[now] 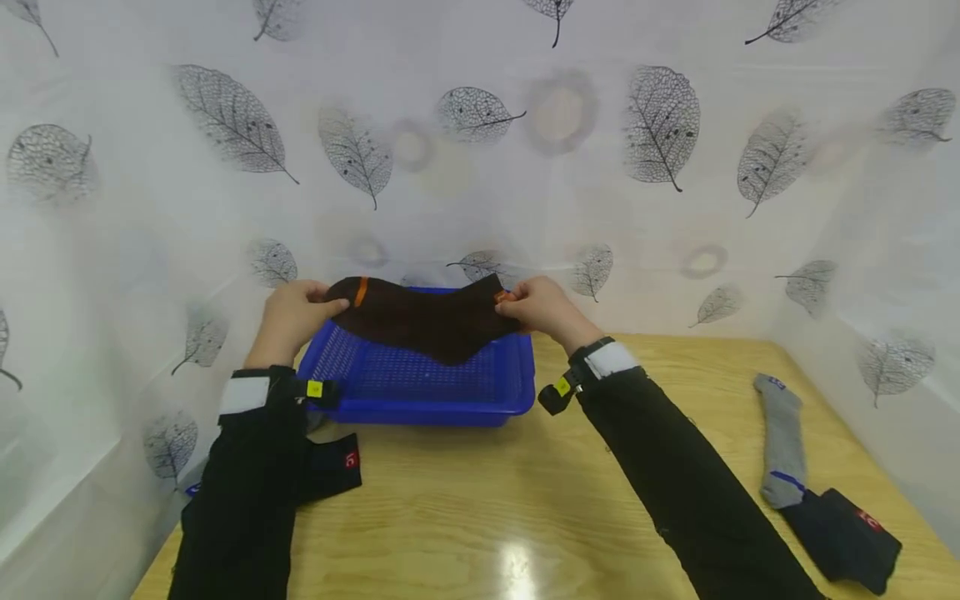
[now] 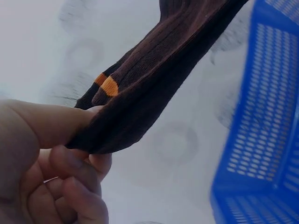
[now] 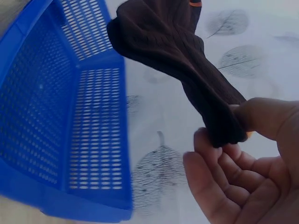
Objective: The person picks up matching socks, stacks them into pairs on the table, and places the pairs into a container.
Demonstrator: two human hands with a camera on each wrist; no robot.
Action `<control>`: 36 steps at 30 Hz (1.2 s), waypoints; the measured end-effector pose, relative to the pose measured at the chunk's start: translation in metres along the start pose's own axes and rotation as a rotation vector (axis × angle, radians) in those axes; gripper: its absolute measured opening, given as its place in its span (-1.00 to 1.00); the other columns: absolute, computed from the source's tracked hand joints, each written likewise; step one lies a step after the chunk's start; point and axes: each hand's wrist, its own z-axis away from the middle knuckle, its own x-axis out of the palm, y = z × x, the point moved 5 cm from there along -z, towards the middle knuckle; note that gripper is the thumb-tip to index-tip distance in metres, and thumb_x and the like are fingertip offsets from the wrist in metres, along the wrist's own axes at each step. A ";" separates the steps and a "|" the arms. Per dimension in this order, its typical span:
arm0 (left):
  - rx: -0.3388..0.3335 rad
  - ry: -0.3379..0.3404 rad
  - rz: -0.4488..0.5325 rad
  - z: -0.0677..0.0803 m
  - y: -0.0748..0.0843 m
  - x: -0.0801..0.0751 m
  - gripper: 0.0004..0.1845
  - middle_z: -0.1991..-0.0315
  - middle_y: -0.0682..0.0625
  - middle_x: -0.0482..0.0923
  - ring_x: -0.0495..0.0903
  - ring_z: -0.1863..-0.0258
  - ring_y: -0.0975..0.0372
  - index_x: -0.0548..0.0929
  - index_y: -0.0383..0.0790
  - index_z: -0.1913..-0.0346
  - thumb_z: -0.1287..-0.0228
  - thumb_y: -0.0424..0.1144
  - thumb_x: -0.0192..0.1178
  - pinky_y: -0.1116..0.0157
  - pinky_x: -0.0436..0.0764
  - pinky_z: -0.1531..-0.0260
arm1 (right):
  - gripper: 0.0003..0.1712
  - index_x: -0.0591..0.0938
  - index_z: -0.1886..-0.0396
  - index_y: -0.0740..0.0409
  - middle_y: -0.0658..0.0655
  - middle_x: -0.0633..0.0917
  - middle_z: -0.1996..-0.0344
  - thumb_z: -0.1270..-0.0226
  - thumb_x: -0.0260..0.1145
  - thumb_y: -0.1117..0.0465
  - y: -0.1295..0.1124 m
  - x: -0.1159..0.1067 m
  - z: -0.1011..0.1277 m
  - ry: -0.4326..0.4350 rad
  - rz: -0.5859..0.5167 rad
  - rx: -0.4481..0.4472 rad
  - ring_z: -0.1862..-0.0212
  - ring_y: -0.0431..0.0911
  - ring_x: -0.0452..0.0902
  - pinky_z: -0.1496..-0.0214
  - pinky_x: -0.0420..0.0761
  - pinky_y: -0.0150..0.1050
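Brown socks [image 1: 427, 317] stretch between the left hand [image 1: 294, 317] and right hand [image 1: 542, 308], each pinching one end.

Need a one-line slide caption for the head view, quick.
Both hands, left hand and right hand, hold a dark brown sock stretched above a blue basket.

Staged booth: leaf-print sheeting [image 1: 480, 167] encloses wooden table [image 1: 487, 500].

Both arms extended forward, dark sleeves; left grip [image 1: 294, 315] and right grip [image 1: 542, 307] raised level, thumb-and-finger pinch.
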 end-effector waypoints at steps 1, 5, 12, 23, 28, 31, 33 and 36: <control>-0.007 -0.001 -0.006 -0.005 -0.003 0.002 -0.49 0.02 -0.30 0.43 0.36 0.03 -0.13 0.48 -0.35 -0.02 -0.19 0.02 0.08 -0.06 0.34 0.12 | -0.75 0.49 0.53 0.23 0.13 0.54 0.46 -0.11 0.28 0.13 0.001 0.002 -0.004 0.012 -0.003 0.010 0.51 -0.06 0.56 0.42 0.56 -0.25; -0.055 0.032 -0.049 -0.026 -0.019 0.015 -0.51 -0.01 -0.30 0.43 0.36 0.02 -0.15 0.49 -0.36 -0.03 -0.17 -0.04 0.12 -0.05 0.34 0.08 | -0.72 0.49 0.64 0.22 0.12 0.55 0.57 -0.09 0.29 0.14 0.006 0.015 -0.025 0.060 0.027 0.050 0.58 -0.10 0.55 0.49 0.54 -0.30; -0.227 0.125 -0.061 -0.043 -0.058 0.042 -0.55 -0.01 -0.26 0.44 0.39 0.02 -0.13 0.50 -0.37 -0.03 -0.14 -0.14 0.13 0.03 0.34 0.04 | -0.76 0.65 0.49 0.28 0.17 0.64 0.48 -0.04 0.30 0.14 0.007 0.049 -0.054 0.196 0.072 0.102 0.51 -0.03 0.57 0.47 0.52 -0.31; -0.266 0.226 0.067 -0.055 -0.071 0.081 -0.65 0.10 -0.21 0.53 0.45 0.09 -0.05 0.57 -0.35 0.08 -0.16 -0.17 0.13 0.08 0.36 0.07 | -0.77 0.63 0.52 0.21 0.11 0.63 0.46 -0.04 0.32 0.11 0.037 0.078 -0.072 0.237 0.067 0.137 0.47 -0.08 0.53 0.40 0.49 -0.29; -0.237 0.198 0.021 -0.061 -0.077 0.091 -0.67 0.20 -0.20 0.57 0.53 0.20 -0.01 0.59 -0.34 0.11 -0.15 -0.17 0.14 0.10 0.42 0.16 | -0.76 0.61 0.52 0.19 0.11 0.62 0.44 -0.04 0.32 0.08 0.043 0.080 -0.082 0.226 0.076 0.133 0.37 -0.04 0.50 0.32 0.46 -0.23; -0.208 0.133 -0.010 -0.065 -0.079 0.099 -0.68 0.31 -0.19 0.60 0.60 0.39 0.06 0.58 -0.35 0.12 -0.15 -0.18 0.14 0.13 0.48 0.27 | -0.73 0.55 0.62 0.16 0.05 0.54 0.55 -0.03 0.31 0.05 0.050 0.087 -0.088 0.203 0.133 0.135 0.41 -0.06 0.44 0.36 0.43 -0.23; -0.188 0.097 -0.039 -0.068 -0.077 0.101 -0.69 0.35 -0.19 0.61 0.60 0.47 0.08 0.57 -0.38 0.12 -0.16 -0.20 0.12 0.13 0.48 0.28 | -0.67 0.47 0.72 0.15 0.03 0.46 0.65 -0.03 0.28 0.04 0.056 0.091 -0.092 0.187 0.176 0.140 0.49 -0.07 0.38 0.44 0.39 -0.24; -0.178 0.042 -0.079 -0.071 -0.077 0.102 -0.68 0.38 -0.20 0.60 0.60 0.52 0.10 0.51 -0.40 0.09 -0.17 -0.24 0.10 0.13 0.46 0.23 | -0.62 0.39 0.79 0.13 0.05 0.42 0.72 -0.03 0.23 0.02 0.064 0.095 -0.096 0.174 0.216 0.165 0.58 -0.06 0.37 0.53 0.37 -0.24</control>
